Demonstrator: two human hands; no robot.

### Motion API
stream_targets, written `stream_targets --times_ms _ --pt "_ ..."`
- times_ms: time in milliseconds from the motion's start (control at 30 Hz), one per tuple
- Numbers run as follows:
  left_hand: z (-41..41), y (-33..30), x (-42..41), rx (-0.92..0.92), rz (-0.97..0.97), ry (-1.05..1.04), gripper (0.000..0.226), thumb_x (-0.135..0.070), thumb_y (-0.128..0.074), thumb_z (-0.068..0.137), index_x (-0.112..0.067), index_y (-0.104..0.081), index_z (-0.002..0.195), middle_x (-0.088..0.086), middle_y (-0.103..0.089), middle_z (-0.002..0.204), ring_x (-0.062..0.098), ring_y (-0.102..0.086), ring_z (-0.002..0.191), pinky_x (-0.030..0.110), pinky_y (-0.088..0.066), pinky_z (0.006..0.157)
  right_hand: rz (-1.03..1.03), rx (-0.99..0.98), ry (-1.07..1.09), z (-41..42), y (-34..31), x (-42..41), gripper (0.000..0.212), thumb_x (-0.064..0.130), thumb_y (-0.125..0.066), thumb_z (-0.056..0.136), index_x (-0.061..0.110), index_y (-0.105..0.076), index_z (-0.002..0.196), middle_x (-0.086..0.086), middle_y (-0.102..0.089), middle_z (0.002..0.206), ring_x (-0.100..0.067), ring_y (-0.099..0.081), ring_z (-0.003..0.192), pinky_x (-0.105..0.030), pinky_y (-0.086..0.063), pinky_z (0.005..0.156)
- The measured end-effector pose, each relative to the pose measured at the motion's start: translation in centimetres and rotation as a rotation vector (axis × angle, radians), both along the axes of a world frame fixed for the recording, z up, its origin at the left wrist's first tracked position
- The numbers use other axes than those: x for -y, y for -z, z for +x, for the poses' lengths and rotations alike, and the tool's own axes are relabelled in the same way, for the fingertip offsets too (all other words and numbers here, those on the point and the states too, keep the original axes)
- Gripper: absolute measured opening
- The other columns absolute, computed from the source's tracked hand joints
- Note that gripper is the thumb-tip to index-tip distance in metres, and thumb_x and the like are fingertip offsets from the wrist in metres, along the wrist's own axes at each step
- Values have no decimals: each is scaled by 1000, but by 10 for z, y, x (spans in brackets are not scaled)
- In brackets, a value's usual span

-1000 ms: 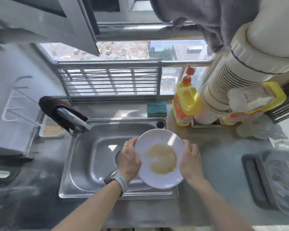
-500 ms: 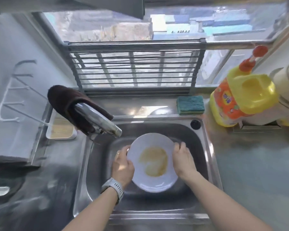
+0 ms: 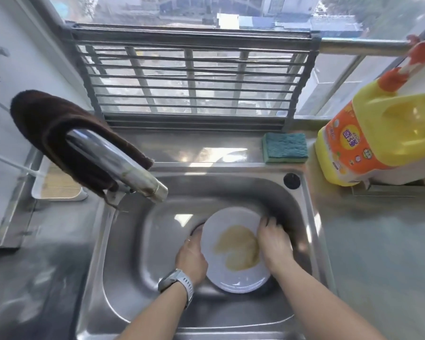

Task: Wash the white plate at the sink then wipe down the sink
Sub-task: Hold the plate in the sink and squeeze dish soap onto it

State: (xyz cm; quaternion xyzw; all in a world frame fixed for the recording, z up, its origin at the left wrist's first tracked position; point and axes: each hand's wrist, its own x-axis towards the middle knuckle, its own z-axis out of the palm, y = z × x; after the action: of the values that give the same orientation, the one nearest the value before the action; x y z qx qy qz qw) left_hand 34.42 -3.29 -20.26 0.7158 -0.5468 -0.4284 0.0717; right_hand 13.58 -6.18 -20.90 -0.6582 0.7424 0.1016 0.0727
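White plate (image 3: 233, 278), yellowish smear at centre, low in sink (image 3: 123, 278) basin, left hand (image 3: 192, 256) and right hand (image 3: 274, 244) gripping opposite rims; best set flat, free right hand for sponge (image 3: 285, 147), tap (image 3: 123, 165) not visibly running.

Sink (image 3: 123, 278) at lower centre of the frame, set in the bench (image 3: 378, 266). Plate (image 3: 233, 280) inside the basin, right of centre, left hand (image 3: 190, 256) at its left rim, right hand (image 3: 275, 244) at its right. Faucet (image 3: 115, 160) at upper left, cloth (image 3: 59, 128) draped over it. Sponge (image 3: 285, 147) behind the sink; detergent bottle (image 3: 368, 143) at far right.
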Motion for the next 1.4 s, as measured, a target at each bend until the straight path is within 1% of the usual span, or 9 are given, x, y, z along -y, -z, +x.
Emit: stream_targets --times_ms 200,333,467,633,733,867,1033,1267,1400 --pt "-2 -8 -2 48 154 160 72 -2 -54 88 -18 -31 154 17 -57 139 37 -56 126 35 -45 98 -40 -72 -33 -1 -4 -12 24 -9 -55 59 -6 -67 80 -18 -61 64 -32 -60 58 -35 -49 41" --pt "-21 -47 2 64 85 100 61 -12 -56 94 -18 -39 152 9 -49 151 28 -48 137 32 -40 108 -72 137 27 2 -57 -23 41 -18 -67 48 5 -65 82 -13 -63 79 -31 -63 67 -36 -51 48" --pt "-73 -120 22 -152 -200 33 46 -20 -61 95 -27 -53 140 -4 -59 134 12 -60 116 36 -50 105 -225 497 197 -22 -133 -35 35 1 -66 81 15 -65 113 -2 -63 106 -23 -63 94 -31 -52 79" --pt "-160 -232 61 -431 -428 -2 33 -18 -68 93 -29 -65 124 -11 -67 109 2 -67 92 20 -57 87 -643 607 368 -92 -238 -20 21 17 -77 83 21 -69 101 5 -65 91 -17 -65 79 -38 -56 73" --pt "-204 -276 77 -525 -433 -14 37 -22 -71 92 -25 -64 129 -8 -68 116 5 -68 96 28 -60 87 -781 584 420 -122 -294 2 19 24 -75 86 23 -66 102 7 -65 93 -15 -65 75 -30 -49 72" --pt "-248 -305 98 -561 -250 -128 29 -31 -61 98 -21 -69 124 -1 -71 122 13 -69 104 39 -58 95 -696 520 382 -140 -319 40 33 26 -68 90 14 -62 120 -2 -69 110 -23 -66 96 -35 -51 85" --pt "-271 -309 115 -637 1 -207 27 -37 -58 89 -21 -77 79 0 -74 79 24 -71 86 38 -57 82 -472 631 446 -148 -316 63 34 16 -67 90 13 -64 123 -3 -72 110 -22 -66 104 -34 -52 86" --pt "-252 -347 98 -701 -165 -238 16 -32 -68 92 -17 -74 96 -9 -72 82 10 -67 79 25 -50 70 -457 1071 403 -152 -372 32 28 20 -76 84 27 -70 110 12 -75 90 -3 -70 86 -18 -56 72" --pt "-193 -370 76 -732 -148 -95 14 -34 -70 88 -20 -73 90 -12 -71 70 5 -60 64 29 -46 69 -352 1293 357 -140 -405 8 22 21 -79 84 29 -75 104 10 -77 91 -9 -74 84 -28 -60 76"
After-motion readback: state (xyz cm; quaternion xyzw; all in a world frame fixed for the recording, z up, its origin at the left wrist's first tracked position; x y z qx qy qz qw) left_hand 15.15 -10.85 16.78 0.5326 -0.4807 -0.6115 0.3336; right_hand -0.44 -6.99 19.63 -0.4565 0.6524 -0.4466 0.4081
